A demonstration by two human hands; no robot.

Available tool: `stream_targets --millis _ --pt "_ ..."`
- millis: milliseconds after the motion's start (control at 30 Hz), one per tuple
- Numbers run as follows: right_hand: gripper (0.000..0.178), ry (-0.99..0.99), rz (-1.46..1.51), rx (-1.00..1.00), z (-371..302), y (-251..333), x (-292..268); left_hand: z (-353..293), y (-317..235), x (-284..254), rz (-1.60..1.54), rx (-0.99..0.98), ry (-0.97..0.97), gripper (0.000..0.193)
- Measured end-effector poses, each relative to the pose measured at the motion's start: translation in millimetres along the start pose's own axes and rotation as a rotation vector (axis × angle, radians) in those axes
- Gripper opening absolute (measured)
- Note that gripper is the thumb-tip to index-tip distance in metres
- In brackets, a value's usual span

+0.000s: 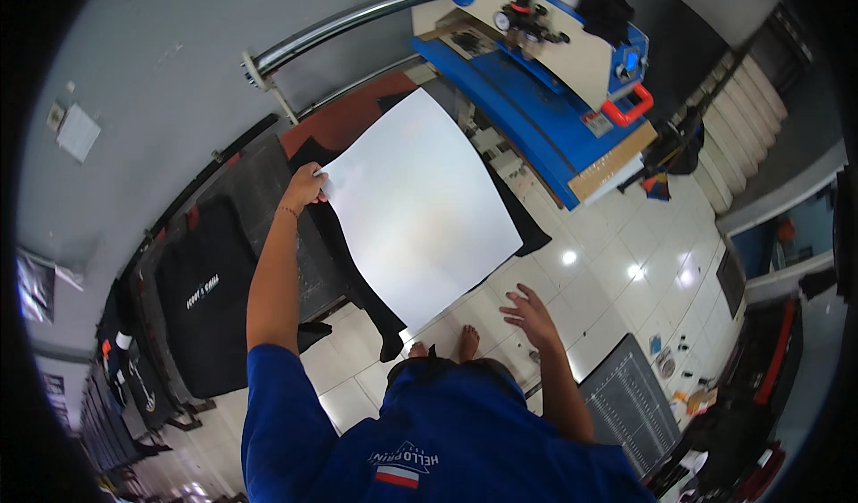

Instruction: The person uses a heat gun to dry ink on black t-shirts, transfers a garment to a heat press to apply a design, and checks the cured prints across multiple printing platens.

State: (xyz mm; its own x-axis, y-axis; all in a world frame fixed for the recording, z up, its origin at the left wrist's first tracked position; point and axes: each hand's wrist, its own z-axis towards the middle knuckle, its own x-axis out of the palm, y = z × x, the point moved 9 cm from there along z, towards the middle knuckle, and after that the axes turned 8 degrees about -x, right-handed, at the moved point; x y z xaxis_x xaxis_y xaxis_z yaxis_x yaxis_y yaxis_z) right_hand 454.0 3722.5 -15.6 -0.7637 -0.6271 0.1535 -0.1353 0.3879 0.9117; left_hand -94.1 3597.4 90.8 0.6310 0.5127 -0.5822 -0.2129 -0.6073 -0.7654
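Glossy pale floor tiles (608, 235) flank a large white papery sheet (420, 217) over black fabric (536, 235) — likely light, easily creased, best held by opposite edges — left hand (307, 188) pinching its left edge, right hand (532, 315) loosely spread.

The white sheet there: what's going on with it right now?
The person's left hand grips the left edge of a large white sheet, which hides much of a black garment. The right hand is open, apart from the sheet. A blue heat press stands beyond, to the right.
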Motion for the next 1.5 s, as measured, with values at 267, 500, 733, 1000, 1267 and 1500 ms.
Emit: stream_targets --millis 267,500,733,1000,1267,1500 --pt "0.059 -0.103 -0.215 -0.013 -31.0 36.5 -57.6 50.6 22.3 -16.8 -0.009 -0.076 -0.173 0.015" --pt "0.056 -0.136 -0.419 -0.259 -15.0 156.8 -110.2 53.5 49.6 -70.6 0.118 0.058 -0.657 0.026" --pt "0.046 -0.487 -1.0 -1.165 40.8 407.9 -120.8 -109.3 -27.1 49.1 -0.125 0.467 -0.691 0.026" --pt "0.062 -0.386 -1.787 -0.633 170.9 433.6 -80.9 -279.6 31.0 200.1 -0.428 -0.077 -0.041 0.021" --pt "0.055 -0.445 -1.795 -0.759 145.2 430.9 -63.2 -315.2 -52.5 187.0 0.419 0.412 -0.308 0.046" --pt "0.046 -0.443 -1.715 -1.031 84.4 428.5 -29.1 -307.8 -98.8 221.3 0.519 0.387 -0.249 0.058"
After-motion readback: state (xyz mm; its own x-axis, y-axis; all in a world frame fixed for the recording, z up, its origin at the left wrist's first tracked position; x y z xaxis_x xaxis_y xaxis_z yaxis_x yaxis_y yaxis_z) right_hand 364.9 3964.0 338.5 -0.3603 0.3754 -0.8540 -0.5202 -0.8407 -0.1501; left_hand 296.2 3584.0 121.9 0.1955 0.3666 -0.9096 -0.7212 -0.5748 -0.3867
